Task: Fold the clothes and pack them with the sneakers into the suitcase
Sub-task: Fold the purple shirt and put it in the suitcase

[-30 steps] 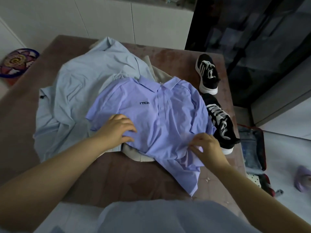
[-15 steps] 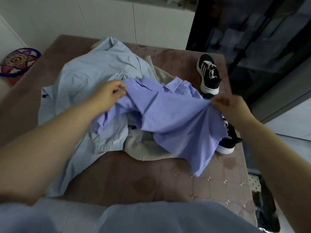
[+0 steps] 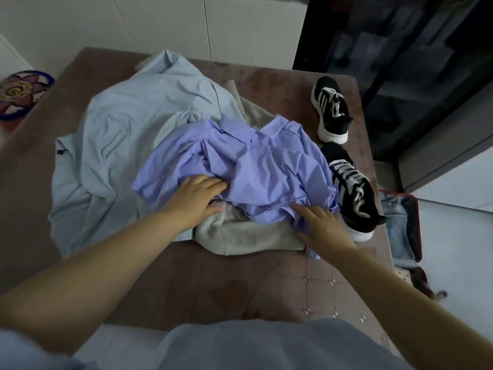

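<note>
Beside bed [image 3: 186, 276], open suitcase [image 3: 417, 222] holds blue denim [image 3: 397, 225].

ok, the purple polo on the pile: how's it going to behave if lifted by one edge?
Probably floppy: the purple polo lies crumpled in loose folds, so it should sag. Likely light: thin fabric. It overlaps the grey garment and lies against the near sneaker, so it may tug them.

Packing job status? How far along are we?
Done: little. The suitcase lies open on the floor; blue fabric shows inside, clothes or lining unclear. In hand: left hand and right hand lie flat on the crumpled purple shirt. Left: that shirt, the blue shirt and the grey garment are unfolded, and the far sneaker and near sneaker sit on the table.
</note>
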The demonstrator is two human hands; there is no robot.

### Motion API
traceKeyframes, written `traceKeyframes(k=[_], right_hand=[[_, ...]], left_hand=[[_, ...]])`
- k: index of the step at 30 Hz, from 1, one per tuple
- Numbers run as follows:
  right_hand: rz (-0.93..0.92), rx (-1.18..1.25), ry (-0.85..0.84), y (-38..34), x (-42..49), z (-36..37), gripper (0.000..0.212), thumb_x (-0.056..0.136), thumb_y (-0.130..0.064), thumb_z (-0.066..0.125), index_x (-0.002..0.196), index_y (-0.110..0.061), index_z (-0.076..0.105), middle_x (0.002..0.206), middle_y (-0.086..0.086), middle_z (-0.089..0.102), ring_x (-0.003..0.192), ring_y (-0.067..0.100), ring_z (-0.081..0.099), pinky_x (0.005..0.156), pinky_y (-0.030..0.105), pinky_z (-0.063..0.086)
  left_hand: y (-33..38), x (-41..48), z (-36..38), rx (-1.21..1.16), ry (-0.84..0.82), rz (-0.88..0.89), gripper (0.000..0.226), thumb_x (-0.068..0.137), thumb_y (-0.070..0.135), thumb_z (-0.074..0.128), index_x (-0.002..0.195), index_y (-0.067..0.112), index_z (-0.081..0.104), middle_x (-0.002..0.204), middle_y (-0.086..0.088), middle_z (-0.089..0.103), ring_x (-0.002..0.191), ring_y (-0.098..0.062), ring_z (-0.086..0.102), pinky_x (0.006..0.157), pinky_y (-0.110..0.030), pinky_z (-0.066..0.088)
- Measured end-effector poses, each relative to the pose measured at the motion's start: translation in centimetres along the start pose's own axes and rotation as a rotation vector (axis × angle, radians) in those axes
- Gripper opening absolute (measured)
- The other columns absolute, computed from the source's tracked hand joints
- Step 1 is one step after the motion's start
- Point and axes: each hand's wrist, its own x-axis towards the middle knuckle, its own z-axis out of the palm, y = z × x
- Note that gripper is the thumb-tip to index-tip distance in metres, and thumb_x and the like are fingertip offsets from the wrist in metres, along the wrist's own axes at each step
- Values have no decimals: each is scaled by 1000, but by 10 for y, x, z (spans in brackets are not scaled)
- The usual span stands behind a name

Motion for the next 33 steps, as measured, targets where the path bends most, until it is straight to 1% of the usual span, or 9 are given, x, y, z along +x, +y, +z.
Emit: traceKeyframes(k=[2, 5, 11, 15, 18, 21, 25, 28, 33], right_hand=[[-78, 94, 159, 4, 4, -7, 41, 76, -25, 43, 105, -12, 69, 77, 9, 70, 63, 32, 65, 60, 36, 51], [-58, 170, 215, 7, 8, -28, 31, 79, -26, 45, 84, -13, 72, 69, 8, 67, 61, 31, 64, 62, 36, 53], [-20, 92, 106, -26, 13, -18, 42, 70, -32, 74, 110, -20, 66, 109, 8, 60, 98, 33, 54, 89, 43, 41], [-125, 104, 182, -36, 20, -17, 16, 66, -15, 65, 80, -12, 71, 85, 10, 66, 80, 36, 62, 76, 36, 46], [-8, 364, 199, -33, 13, -52, 23, 78, -19, 50, 95, -11, 64, 82, 11, 68, 81, 28, 62, 69, 31, 46], [-41, 611, 238, -29, -3, -96, 18, 78, -17, 49, 92, -15, 61, 78, -6, 62, 70, -4, 54, 66, 6, 40], [-58, 731, 192, -29, -22, -131, 21, 90, -1, 51, 91, -18, 63, 84, -14, 64, 74, -8, 56, 68, 7, 42], [-64, 699, 195, -37, -27, -138, 20, 88, -2, 53, 86, -17, 66, 79, -7, 65, 69, -4, 55, 65, 7, 42], [-62, 667, 226, -46, -31, -148, 16, 86, -6, 57, 77, -16, 66, 68, 3, 59, 60, 4, 45, 57, 11, 37]], left_hand=[[8, 4, 0, 4, -25, -33, 65, 71, 37, 76, 127, 9, 55, 123, -8, 60, 114, -33, 54, 94, -45, 40], [22, 11, -5, 23, -11, -47, 64, 75, 36, 73, 132, 15, 51, 126, -6, 56, 119, -33, 45, 95, -44, 32], [39, 31, -11, 129, -121, -129, 34, 90, 14, 47, 121, 23, 56, 112, 0, 57, 116, -26, 39, 86, -32, 20], [32, 27, -21, -185, 52, -76, 19, 81, 8, 48, 88, 0, 63, 87, -21, 59, 88, -38, 55, 71, -38, 34], [35, 18, -38, -440, 80, -164, 27, 88, 4, 54, 115, 2, 57, 106, -13, 59, 91, -25, 55, 70, -26, 33], [42, 14, -54, -648, 156, -214, 44, 90, 7, 56, 131, 12, 44, 111, -5, 57, 81, -11, 53, 69, -12, 35], [74, 9, -65, -838, 17, -167, 71, 84, 22, 67, 142, 28, 27, 134, 11, 40, 117, -5, 44, 94, -16, 36], [113, 7, -41, -604, -40, -42, 96, 67, 51, 77, 144, 29, 24, 138, 22, 31, 127, 2, 32, 102, -20, 33], [148, 17, -13, -477, 245, -243, 59, 77, 57, 44, 125, 23, 49, 116, 0, 61, 107, -19, 57, 86, -29, 45]])
